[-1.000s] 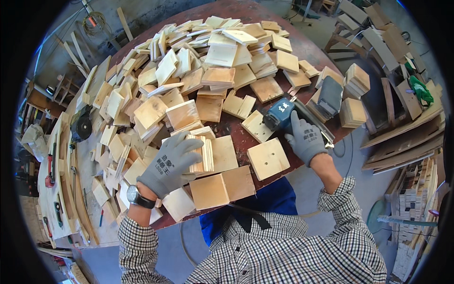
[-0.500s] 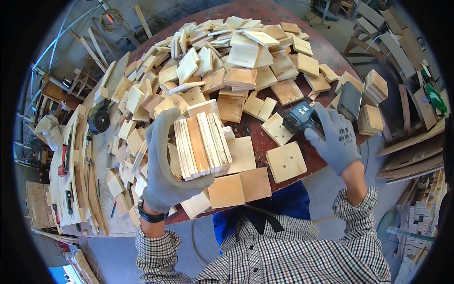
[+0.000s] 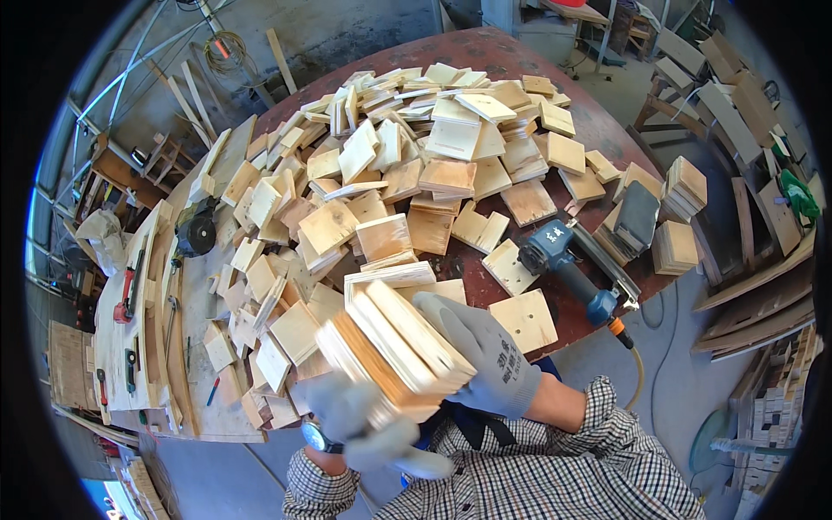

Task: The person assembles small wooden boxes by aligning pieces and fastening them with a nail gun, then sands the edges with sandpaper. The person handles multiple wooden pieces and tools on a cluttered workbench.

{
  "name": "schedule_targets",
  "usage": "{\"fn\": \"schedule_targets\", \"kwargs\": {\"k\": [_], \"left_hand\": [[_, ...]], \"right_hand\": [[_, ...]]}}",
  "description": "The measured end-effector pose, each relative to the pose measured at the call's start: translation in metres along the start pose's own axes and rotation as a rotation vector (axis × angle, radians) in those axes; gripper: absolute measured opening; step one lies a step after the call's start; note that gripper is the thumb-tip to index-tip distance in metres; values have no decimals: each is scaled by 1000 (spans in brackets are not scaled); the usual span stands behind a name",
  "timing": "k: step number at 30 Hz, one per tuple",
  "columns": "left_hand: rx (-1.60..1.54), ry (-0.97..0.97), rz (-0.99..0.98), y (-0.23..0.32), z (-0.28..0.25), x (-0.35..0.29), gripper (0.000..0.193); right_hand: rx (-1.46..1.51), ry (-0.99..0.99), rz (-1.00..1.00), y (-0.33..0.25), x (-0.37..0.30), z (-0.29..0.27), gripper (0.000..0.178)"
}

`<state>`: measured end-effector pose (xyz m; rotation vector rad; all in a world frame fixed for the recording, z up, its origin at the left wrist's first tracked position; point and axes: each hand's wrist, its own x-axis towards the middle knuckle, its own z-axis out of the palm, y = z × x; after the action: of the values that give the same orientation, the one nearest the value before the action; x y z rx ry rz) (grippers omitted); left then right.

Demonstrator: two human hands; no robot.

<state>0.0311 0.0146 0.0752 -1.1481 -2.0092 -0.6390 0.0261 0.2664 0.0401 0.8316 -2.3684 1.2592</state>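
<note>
Head view: stack of square wooden boards (image 3: 416, 347) is up off the red-brown tabletop (image 3: 598, 108), tilted, over its near edge and close to the body. Grip: clamped between both gloved hands. Left hand (image 3: 342, 406) is blurred, cupped about the near, lower-left end with fingers under it; exact finger contact not readable. Right hand (image 3: 490, 360) bears on the right end, fingers along the far side, thumb hidden. Likely reason for two hands: the boards look loose, edges uneven, one orange-toned layer among pale ones, so pressure from both ends probably keeps them from sliding apart. Holding it near the body presumably also keeps it clear of the heap of boards (image 3: 451, 139), which crowds the middle of the tabletop. Blue-and-black air tool (image 3: 550, 247) lies unheld to the right, near the right hand but apart from it; its yellow hose (image 3: 640, 373) drops past the table edge, an arrangement that seems to keep the line off the boards. One board with two dark holes (image 3: 524, 321) lies flat just beside the tool. Farther right, a dark block (image 3: 639, 214) rests on boards, with small neat piles (image 3: 685, 186) next to it, apart from the loose heap.
</note>
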Motion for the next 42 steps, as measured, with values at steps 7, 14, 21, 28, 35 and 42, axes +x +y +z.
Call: {"fn": "schedule_targets", "kwargs": {"k": [7,14,21,28,35,42], "left_hand": [[28,142,-80,12,26,-3,59],[-62,78,-681,50,39,20,123],[-338,137,-962,65,45,44,130],[-499,123,-809,78,26,86,107],[-833,-47,-1223,63,25,-16,88],[-985,326,-1319,50,53,6,88]], "right_hand": [[-10,51,-1,-1,-13,8,107],[-56,65,-26,-9,-8,-20,97],[9,163,35,-21,-20,-21,116],[471,156,197,-17,-24,-28,129],[544,-179,303,-16,-3,-68,118],[-187,207,73,-3,4,-92,64]]}}
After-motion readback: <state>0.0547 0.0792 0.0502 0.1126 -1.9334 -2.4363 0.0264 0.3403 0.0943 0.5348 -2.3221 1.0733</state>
